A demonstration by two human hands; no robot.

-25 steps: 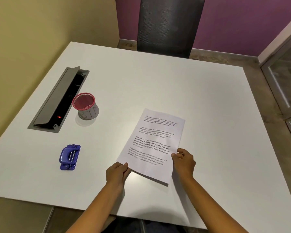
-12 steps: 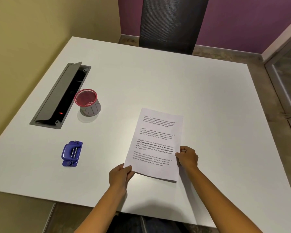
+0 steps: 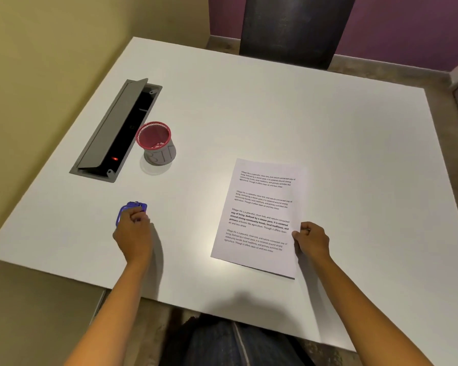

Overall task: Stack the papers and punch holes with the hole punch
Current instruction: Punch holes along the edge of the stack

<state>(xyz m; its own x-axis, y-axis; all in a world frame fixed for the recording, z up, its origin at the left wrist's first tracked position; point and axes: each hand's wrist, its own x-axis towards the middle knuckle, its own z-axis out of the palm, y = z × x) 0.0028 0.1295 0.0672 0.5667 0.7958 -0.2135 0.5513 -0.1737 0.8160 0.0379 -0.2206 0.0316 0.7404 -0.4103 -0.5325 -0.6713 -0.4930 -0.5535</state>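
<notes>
A stack of printed white papers (image 3: 262, 204) lies flat on the white table (image 3: 275, 114), right of centre. My right hand (image 3: 311, 240) grips the stack's right edge near its lower corner. The blue hole punch (image 3: 135, 207) sits on the table at the left. My left hand (image 3: 132, 231) covers its near half, with the fingers closed over it; only the far end of the punch shows.
A red mesh cup (image 3: 155, 141) stands beyond the punch, beside an open grey cable box (image 3: 111, 133) sunk into the table. A dark chair back (image 3: 294, 30) rises behind the far edge. A yellow wall runs along the left side.
My left hand let go of the papers' lower left corner and moved left onto the hole punch. The papers now lie flat, still held by my right hand.
</notes>
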